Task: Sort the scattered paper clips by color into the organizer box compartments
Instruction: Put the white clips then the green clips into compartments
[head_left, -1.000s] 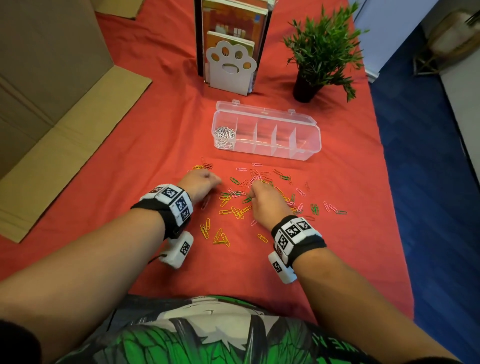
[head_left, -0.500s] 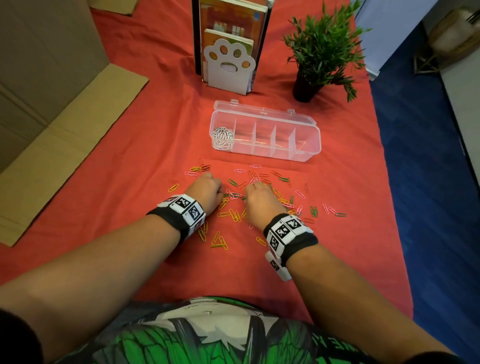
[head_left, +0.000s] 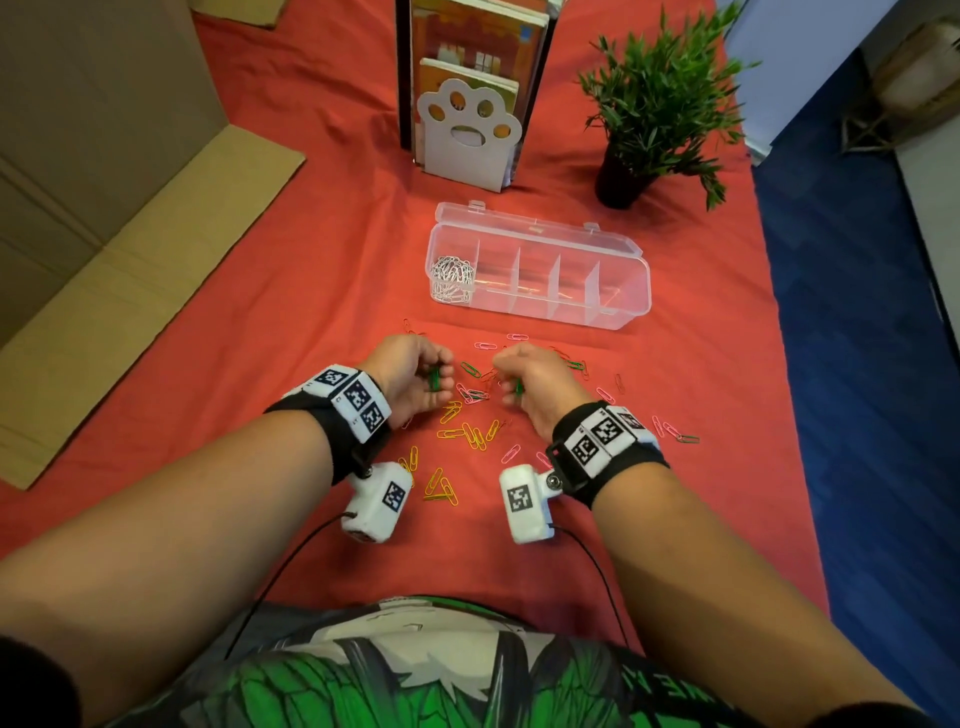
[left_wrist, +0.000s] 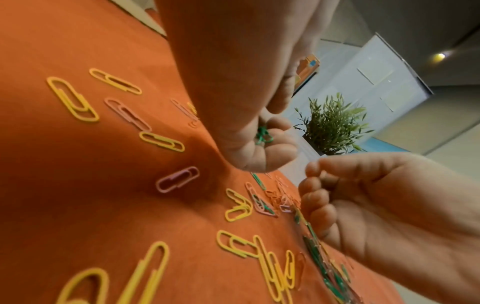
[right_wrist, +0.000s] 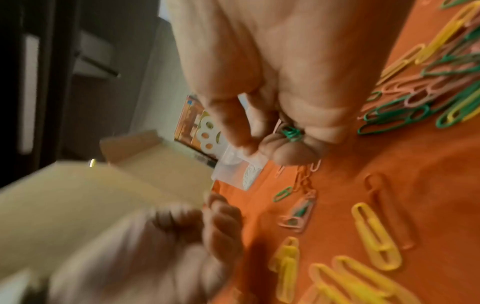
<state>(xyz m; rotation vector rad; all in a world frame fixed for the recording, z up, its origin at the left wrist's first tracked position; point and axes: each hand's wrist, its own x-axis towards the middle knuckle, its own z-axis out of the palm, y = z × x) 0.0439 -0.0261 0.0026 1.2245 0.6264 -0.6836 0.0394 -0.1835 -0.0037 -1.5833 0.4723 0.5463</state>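
Observation:
Yellow, pink, green and orange paper clips (head_left: 470, 434) lie scattered on the red cloth in front of the clear organizer box (head_left: 618, 306). Its leftmost compartment holds silver clips (head_left: 452, 275); the other compartments look empty. My left hand (head_left: 434, 379) hovers just above the pile, its fingers curled round a small bunch of green clips (left_wrist: 263, 136). My right hand (head_left: 514, 387) is close beside it, also gripping green clips (right_wrist: 291, 131) in curled fingers. Both palms face each other.
A paw-shaped bookend with books (head_left: 467, 135) and a potted plant (head_left: 654, 104) stand behind the box. Flattened cardboard (head_left: 130, 234) covers the left side. The table's right edge drops to blue floor (head_left: 857, 364).
Both hands, earlier palm-down on the scattered clips, have lifted slightly and turned inward, each now holding green clips.

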